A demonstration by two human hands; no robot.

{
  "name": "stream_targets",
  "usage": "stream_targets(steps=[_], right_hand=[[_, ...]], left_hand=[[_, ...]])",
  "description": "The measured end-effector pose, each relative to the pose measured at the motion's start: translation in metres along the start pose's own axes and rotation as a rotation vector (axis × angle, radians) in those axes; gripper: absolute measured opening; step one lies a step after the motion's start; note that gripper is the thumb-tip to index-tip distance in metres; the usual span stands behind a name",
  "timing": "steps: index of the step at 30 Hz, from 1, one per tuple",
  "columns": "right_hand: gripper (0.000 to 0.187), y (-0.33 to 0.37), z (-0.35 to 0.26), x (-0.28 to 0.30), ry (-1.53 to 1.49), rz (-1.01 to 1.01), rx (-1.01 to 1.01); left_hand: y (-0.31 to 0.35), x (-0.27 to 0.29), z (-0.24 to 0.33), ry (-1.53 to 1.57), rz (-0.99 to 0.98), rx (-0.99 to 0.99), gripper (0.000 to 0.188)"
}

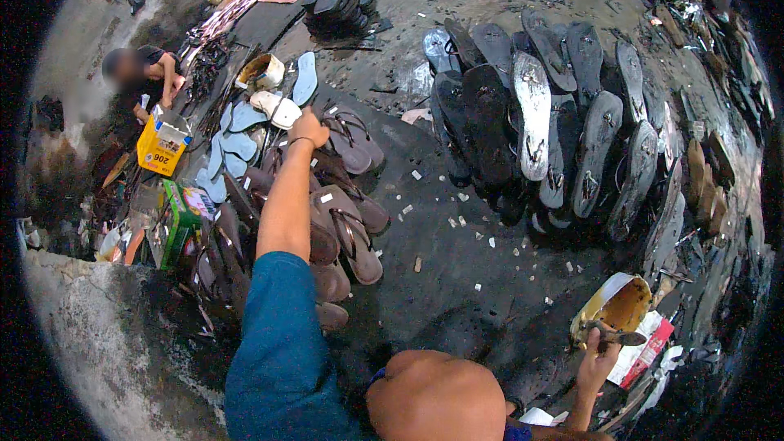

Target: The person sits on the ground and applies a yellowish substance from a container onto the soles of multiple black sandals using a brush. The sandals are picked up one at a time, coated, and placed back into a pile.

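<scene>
My left arm in a teal sleeve stretches forward. Its hand (pixel 309 129), with a thin dark band at the wrist, is closed at the far end of the brown flip-flops (pixel 353 233). Its fingertips meet the nearest flip-flop there; whether they grip it is hidden. Just beyond lie a white strap sandal piece (pixel 276 109) and several light blue soles (pixel 305 79). At the lower right my right hand (pixel 598 358) is closed around a dark, elongated flat object (pixel 616 335), held against the mouth of a tilted tub (pixel 625 298) with a brown-stained inside.
Rows of dark soles (pixel 600 151) stand at right. A yellow box (pixel 163 145), a green box (pixel 180 224) and another person (pixel 151 73) are at left. Another tub (pixel 261 72) stands beyond my left hand. White scraps dot the dark floor mat (pixel 433 253). My bare knee (pixel 441 396) is below.
</scene>
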State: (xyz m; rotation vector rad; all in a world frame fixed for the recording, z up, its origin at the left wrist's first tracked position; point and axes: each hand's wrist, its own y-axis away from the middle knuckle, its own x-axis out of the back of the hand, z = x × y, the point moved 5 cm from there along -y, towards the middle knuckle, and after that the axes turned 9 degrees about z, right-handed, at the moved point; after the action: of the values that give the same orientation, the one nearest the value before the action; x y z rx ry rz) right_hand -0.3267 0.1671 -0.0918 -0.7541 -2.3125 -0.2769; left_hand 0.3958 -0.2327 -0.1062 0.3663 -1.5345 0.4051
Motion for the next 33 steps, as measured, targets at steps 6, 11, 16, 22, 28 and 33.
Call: stream_targets(steps=[6,11,16,22,28,33], right_hand=[[0.023,0.0,-0.019,0.004,-0.051,-0.034,-0.061],[0.023,-0.006,-0.003,0.009,0.029,-0.064,-0.08],[0.025,-0.003,0.008,0.007,0.059,-0.056,-0.078],[0.028,0.002,-0.003,0.002,0.007,-0.036,-0.114],[0.027,-0.016,0.011,0.022,-0.07,0.122,-0.106],[0.023,-0.054,0.012,0.029,0.277,0.253,0.089]], left_hand=[[0.014,-0.038,0.034,0.038,-0.108,0.11,0.106],[0.032,-0.027,0.069,-0.049,0.006,0.102,0.107],[0.037,-0.061,0.084,-0.036,0.152,0.169,0.086],[0.05,-0.046,0.082,0.417,0.414,0.105,0.06],[0.21,0.06,0.16,0.831,0.429,-0.33,0.052],[0.399,0.041,0.19,0.714,-0.072,-0.943,0.051]])
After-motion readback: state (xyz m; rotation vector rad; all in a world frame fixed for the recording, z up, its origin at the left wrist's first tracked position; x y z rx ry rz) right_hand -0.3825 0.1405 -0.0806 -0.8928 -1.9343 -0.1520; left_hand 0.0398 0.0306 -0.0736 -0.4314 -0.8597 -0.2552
